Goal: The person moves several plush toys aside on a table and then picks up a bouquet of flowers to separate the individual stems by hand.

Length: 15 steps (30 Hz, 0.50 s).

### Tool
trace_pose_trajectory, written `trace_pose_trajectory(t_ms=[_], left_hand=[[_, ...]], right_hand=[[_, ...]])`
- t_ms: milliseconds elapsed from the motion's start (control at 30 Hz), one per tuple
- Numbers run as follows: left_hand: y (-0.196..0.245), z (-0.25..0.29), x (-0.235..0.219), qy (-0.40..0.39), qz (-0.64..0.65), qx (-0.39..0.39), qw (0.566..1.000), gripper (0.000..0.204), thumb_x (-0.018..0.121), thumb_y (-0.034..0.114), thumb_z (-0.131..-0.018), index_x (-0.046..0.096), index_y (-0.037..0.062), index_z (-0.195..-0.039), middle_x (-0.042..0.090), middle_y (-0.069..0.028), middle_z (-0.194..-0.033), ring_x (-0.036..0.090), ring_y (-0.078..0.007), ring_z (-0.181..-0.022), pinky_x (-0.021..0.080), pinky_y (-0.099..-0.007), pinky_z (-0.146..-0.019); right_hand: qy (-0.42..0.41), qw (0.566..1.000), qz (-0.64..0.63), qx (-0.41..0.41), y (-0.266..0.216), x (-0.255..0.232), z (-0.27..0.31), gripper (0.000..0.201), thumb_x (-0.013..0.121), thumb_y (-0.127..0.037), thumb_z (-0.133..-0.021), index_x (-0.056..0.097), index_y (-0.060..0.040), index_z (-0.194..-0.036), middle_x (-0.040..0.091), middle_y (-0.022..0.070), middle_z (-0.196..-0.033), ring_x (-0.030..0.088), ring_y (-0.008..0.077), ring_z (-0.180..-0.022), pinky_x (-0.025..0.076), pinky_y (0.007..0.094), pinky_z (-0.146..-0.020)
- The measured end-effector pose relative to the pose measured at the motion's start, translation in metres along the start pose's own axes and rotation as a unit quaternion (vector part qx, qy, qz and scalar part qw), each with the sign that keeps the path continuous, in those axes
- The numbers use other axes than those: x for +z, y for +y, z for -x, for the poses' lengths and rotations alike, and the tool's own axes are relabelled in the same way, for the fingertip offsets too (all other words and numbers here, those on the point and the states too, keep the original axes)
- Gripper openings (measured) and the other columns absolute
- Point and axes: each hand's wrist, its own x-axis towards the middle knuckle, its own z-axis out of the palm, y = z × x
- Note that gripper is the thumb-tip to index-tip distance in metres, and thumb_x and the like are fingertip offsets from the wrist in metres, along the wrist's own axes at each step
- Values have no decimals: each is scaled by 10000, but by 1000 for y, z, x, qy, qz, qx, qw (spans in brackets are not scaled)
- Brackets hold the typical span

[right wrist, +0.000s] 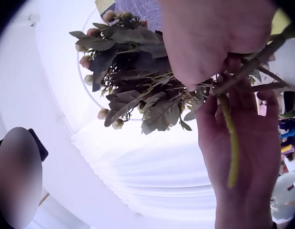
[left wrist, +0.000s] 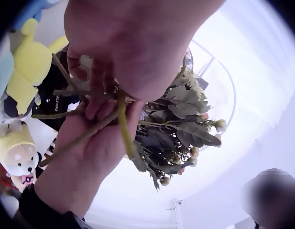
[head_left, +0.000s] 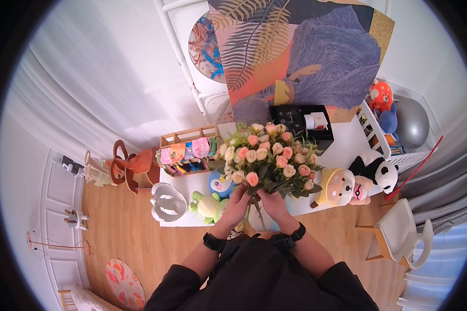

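Observation:
A bouquet (head_left: 267, 155) of pink and cream artificial roses with green leaves is held upright over the table's front edge. My left hand (head_left: 236, 204) and right hand (head_left: 273, 204) grip its stems together, side by side just below the leaves. In the left wrist view several bare stems (left wrist: 85, 139) fan out from between the hands, with leaves (left wrist: 186, 133) on the opposite side. One thick green stem (right wrist: 230, 152) hangs past the palm in the right wrist view. The fingers partly hide where the stems meet.
On the white table (head_left: 342, 137) stand a black box (head_left: 324, 139), a wooden rack (head_left: 188, 140), a white shell-shaped bowl (head_left: 169, 203) and plush toys, among them a green one (head_left: 205, 206), a yellow-hooded bear (head_left: 337, 186) and a panda (head_left: 381, 171). A white chair (head_left: 397, 228) stands right.

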Motion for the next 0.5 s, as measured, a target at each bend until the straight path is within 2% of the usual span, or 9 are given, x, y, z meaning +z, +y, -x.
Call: trace_pose_trajectory(t_ms=[33, 67, 133, 167, 267, 367, 400, 467, 500], left_hand=[[1, -2, -1, -39, -38, 37, 998, 233, 445, 114, -971, 481, 4, -1173, 574, -32, -1030, 542, -109, -928, 445, -259, -805], [0, -4, -5, -39, -38, 37, 998, 233, 445, 114, -971, 481, 4, -1173, 574, -32, -1030, 542, -109, -928, 445, -259, -805], [-6, -9, -15, -86, -162, 63, 981, 175, 473, 98, -942, 484, 5, -1089, 553, -40, -939, 525, -112, -863, 450, -264, -759], [-6, -9, -15, -87, -161, 61, 981, 175, 473, 98, -942, 484, 5, -1089, 553, -40, -939, 525, -112, -863, 450, -264, -759], [-6, -8, -15, -112, -223, 63, 966, 152, 498, 106, -920, 470, 3, -1028, 526, -54, -877, 512, -116, -806, 453, -269, -712], [-15, -10, -19, -108, -245, 71, 961, 175, 504, 105, -909, 463, -3, -1041, 530, -72, -863, 524, -124, -783, 464, -276, -686], [-17, -11, -20, -113, -241, 81, 961, 182, 504, 103, -907, 460, -6, -1046, 536, -79, -864, 532, -128, -782, 470, -280, -688], [-15, -9, -18, -118, -238, 90, 960, 189, 505, 101, -905, 457, -9, -1052, 542, -86, -865, 541, -133, -780, 477, -284, -691], [-10, -6, -15, -111, -233, 99, 961, 181, 504, 95, -903, 463, -10, -1045, 553, -94, -865, 552, -140, -787, 485, -290, -706]], right_hand=[[35, 999, 5, -26, -4, 2, 0, 134, 647, -97, -868, 604, -15, -965, 633, 10, -863, 563, 80, -690, 449, 267, -584], [71, 996, 11, -53, -12, 4, 0, 134, 652, -103, -865, 607, -15, -955, 636, 8, -860, 565, 80, -697, 453, 272, -596], [82, 995, 12, -58, -18, 3, -2, 105, 646, -99, -869, 610, -25, -934, 612, -13, -819, 518, 53, -646, 412, 240, -545], [93, 994, 14, -63, -20, 2, -3, 77, 639, -95, -874, 612, -34, -913, 589, -34, -779, 470, 27, -594, 370, 208, -494], [107, 991, -38, -75, -19, 1, -9, 71, 654, -79, -859, 613, -31, -893, 578, -39, -735, 442, 17, -548, 344, 200, -462], [110, 991, -17, -74, -21, -1, -9, 73, 654, -77, -860, 609, -34, -897, 562, -48, -706, 438, 17, -542, 332, 198, -462], [111, 991, -17, -74, -20, -3, -9, 73, 654, -77, -860, 609, -34, -897, 562, -48, -706, 438, 17, -542, 332, 198, -462], [108, 992, -3, -69, -20, -6, -9, 116, 673, -97, -848, 622, -9, -904, 627, -3, -819, 549, 69, -706, 445, 246, -606], [109, 992, -4, -68, -22, -5, -9, 116, 673, -97, -848, 622, -9, -904, 627, -3, -819, 549, 69, -706, 445, 246, -606]])
